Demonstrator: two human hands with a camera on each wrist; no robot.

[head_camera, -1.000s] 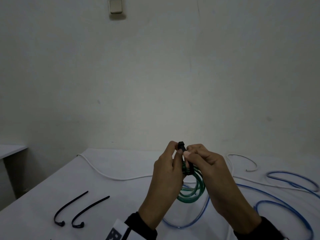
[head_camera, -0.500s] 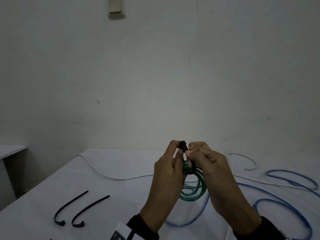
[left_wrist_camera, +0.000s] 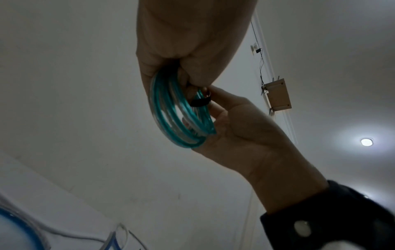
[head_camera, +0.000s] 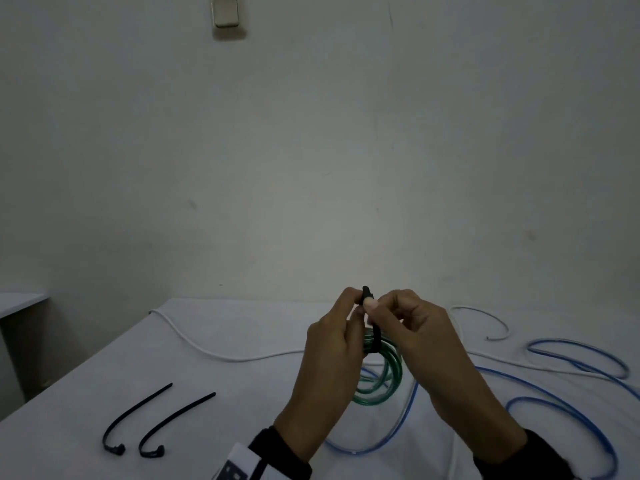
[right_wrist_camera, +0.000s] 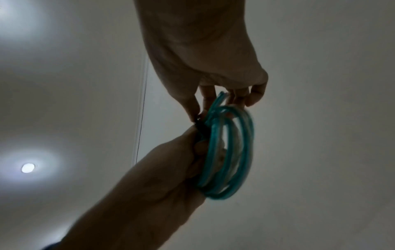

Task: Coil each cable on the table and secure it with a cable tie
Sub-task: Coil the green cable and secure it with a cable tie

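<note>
Three black cable ties in all: two loose cable ties lie side by side on the desk [head_camera: 86, 393], the left cable tie [head_camera: 133, 418] and the right cable tie [head_camera: 173, 422], and a third cable tie [head_camera: 375, 336] is wrapped round the coil. Three cables: one coiled green cable [head_camera: 382, 382], one blue cable [head_camera: 554, 403] lying in loose loops, and one white cable [head_camera: 221, 353] running across the desk. Two hands: the left hand [head_camera: 329, 362] and the right hand [head_camera: 422, 344]. One wall switch [head_camera: 225, 12]. Two ceiling lights show in the right wrist view, one in the left wrist view.
</note>
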